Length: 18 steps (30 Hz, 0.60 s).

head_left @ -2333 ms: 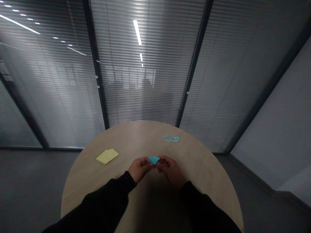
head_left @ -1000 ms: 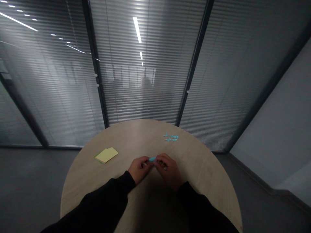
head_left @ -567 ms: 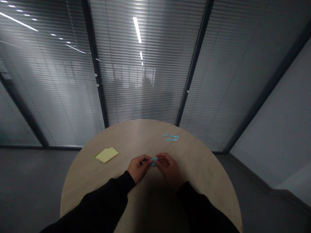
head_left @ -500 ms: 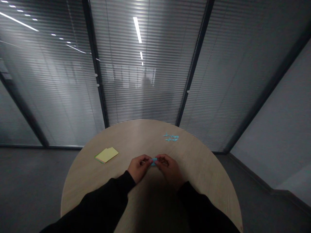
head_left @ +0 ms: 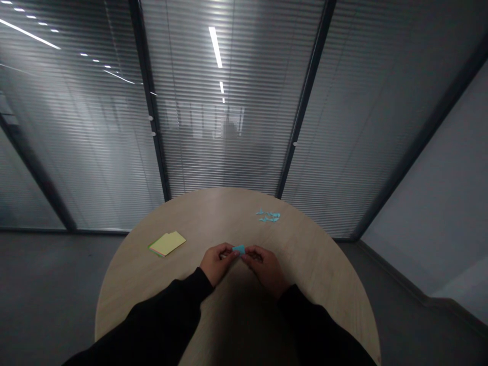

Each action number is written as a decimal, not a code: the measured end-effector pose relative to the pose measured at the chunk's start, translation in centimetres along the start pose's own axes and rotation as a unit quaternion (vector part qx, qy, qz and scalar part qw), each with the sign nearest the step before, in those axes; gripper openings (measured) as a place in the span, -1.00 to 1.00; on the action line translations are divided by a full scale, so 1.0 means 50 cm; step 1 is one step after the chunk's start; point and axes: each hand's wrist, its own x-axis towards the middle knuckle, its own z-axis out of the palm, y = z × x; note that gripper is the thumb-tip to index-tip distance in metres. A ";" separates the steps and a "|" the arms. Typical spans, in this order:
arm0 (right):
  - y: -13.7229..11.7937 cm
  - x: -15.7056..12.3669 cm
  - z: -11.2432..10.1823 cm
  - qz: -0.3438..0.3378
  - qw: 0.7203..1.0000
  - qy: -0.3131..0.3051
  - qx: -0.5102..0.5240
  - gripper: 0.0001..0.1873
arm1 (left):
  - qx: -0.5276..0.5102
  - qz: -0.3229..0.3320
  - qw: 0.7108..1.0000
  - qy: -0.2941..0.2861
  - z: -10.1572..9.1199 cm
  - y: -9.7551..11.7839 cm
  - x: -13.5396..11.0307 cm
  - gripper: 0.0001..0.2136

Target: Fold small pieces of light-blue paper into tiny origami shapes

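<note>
A small piece of blue paper [head_left: 239, 249], seemingly folded, is held between my two hands above the near middle of the table. Its left end is pinched by the thumb and fingers of my left hand [head_left: 218, 262]. My right hand [head_left: 266, 267] closes thumb and fingers at its right end. The finer folds of the paper are too small to make out.
On the round wooden table [head_left: 213, 208], a stack of coloured paper [head_left: 168, 244], yellow on top, lies to the left. Several small blue folded paper pieces [head_left: 269, 217] sit at the back right. Glass partitions with blinds [head_left: 229, 168] stand behind the table.
The blue paper has turned between my fingers and now shows a broader flat face. Both hands stay in nearly the same place.
</note>
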 end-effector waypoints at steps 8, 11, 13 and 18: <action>-0.013 -0.002 0.003 0.000 0.999 0.008 -0.045 -0.74 | 0.014 0.003 1.000 0.007 0.002 0.013 -0.003 -0.69; -0.006 -0.001 0.010 -0.003 0.999 0.013 -0.038 -0.73 | 0.049 0.031 0.998 0.000 0.006 0.019 -0.006 -0.70; -0.002 0.000 0.014 -0.012 0.999 0.005 -0.030 -0.74 | 0.069 0.044 0.997 -0.014 0.008 0.019 -0.008 -0.70; 0.000 0.001 0.011 -0.004 1.000 0.008 -0.011 -0.75 | 0.096 0.043 0.994 -0.038 0.009 0.004 -0.007 -0.70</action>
